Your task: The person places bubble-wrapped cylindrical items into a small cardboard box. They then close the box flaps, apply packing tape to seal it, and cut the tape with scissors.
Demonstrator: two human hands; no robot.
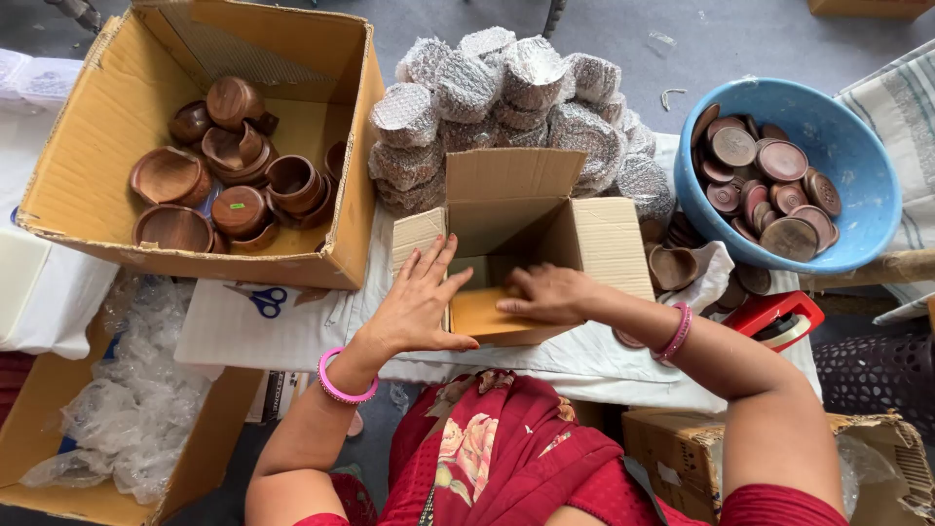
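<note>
A small brown cardboard box stands open on the white-covered table in front of me. My left hand lies flat with fingers spread on the box's near left flap and side. My right hand presses down on the near flap, fingers curled over its edge. Neither hand holds a loose object. Behind the box rises a pile of bubble-wrapped round bundles.
A large cardboard box at the left holds several wooden bowls. A blue basin at the right holds wooden lids. Blue-handled scissors lie left of my hand; a red tape dispenser lies right. Bubble wrap fills a box below left.
</note>
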